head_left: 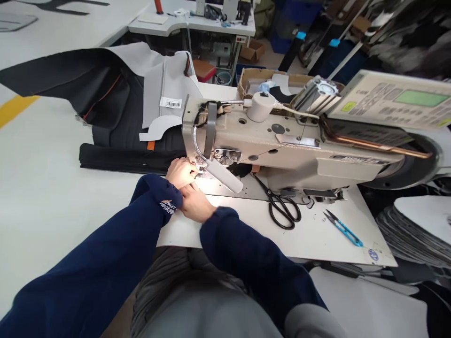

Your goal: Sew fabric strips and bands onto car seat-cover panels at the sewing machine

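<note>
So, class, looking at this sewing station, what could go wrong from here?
1. The left hand and right hand are crowded close to the stitching area of the sewing machine, so a finger could get caught or pricked.
2. The black fabric spreads out to the left; its bulk might drag it crooked.
3. The scissors lie loose nearby, and the right sleeve might knock them.

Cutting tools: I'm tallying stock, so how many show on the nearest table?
2: black scissors beside the sewing machine, blue snips farther right on the table. Others may be hidden.
</note>
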`<state>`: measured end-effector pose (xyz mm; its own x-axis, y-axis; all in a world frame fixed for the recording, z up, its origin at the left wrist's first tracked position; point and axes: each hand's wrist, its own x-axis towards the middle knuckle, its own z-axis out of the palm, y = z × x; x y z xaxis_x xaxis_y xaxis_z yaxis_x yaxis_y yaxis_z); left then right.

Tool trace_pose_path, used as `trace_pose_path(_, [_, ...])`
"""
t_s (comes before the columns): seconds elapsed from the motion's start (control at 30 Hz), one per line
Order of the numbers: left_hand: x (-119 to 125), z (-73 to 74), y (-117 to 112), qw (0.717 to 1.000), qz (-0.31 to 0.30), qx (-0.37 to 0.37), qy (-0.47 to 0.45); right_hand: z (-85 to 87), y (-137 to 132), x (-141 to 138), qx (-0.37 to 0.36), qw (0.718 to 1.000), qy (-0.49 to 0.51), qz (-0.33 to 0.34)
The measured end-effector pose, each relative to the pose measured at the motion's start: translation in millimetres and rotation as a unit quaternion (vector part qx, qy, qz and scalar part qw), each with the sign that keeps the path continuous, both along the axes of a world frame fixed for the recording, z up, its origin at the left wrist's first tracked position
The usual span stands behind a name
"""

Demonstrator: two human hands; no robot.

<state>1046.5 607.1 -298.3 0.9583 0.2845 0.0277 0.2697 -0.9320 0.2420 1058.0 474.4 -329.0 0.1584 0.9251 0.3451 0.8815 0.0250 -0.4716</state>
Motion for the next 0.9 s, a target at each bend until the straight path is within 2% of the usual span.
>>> trace_pose_path(0.07, [-3,-7.5,3,0.999,-0.024,0.002,-0.036,-5.0,-45,1,0.032,0.999,0.009,0.006])
trace_pose_path(0.13, [-8,-17.2,5,0.996,-0.03,-0.015,-0.086,-9.5,-84,5,0.088,0.995,0.048,-0.027])
trace_pose_path(0.2, [-13,-25.9,7,0.992,-0.046,-0.029,-0.117,-12.3,-112,11,0.137,0.983,0.09,-0.08])
trace_pose_path(0.27, [-16,-31.3,9,0.99,-0.056,-0.028,-0.13,-13.7,-125,14,0.166,0.971,0.119,-0.128])
trace_pose_path(0.33, [-17,-33.1,11,0.99,-0.061,-0.022,-0.128,-14.0,-127,15,0.176,0.965,0.129,-0.147])
trace_pose_path(0.5, [-11,-32.6,15,0.991,-0.049,-0.019,-0.126,-12.7,-118,13,0.15,0.975,0.107,-0.125])
trace_pose_path(0.77, [-4,-29.8,6,0.991,-0.006,-0.023,-0.13,-15.1,-119,15,0.15,0.974,0.11,-0.131])
trace_pose_path(0.9, [-2,-26.7,5,0.991,-0.004,-0.039,-0.125,-15.1,-118,15,0.151,0.974,0.11,-0.13])
